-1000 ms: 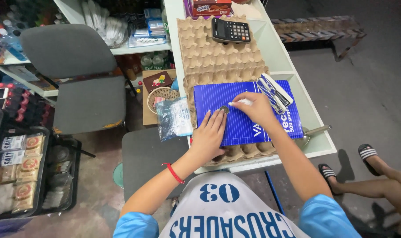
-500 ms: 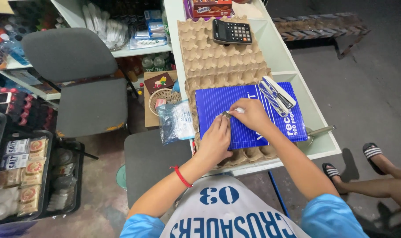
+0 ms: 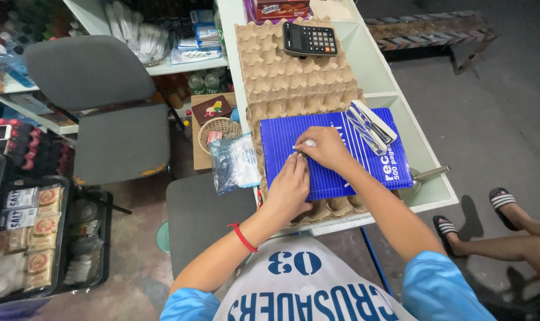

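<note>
Both hands: my left hand (image 3: 291, 189) and right hand (image 3: 324, 148) pinch one small white piece (image 3: 308, 143) | over blue book (image 3: 335, 156) | on egg trays (image 3: 294, 77), bench (image 3: 427, 157)

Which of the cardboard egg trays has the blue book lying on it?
The nearer egg tray, at the counter's front edge: the blue book covers most of it. The farther egg tray carries only a black calculator.

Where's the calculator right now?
In the head view, the black calculator lies at the far end of the stacked egg trays, beyond the blue book and both hands.
</note>
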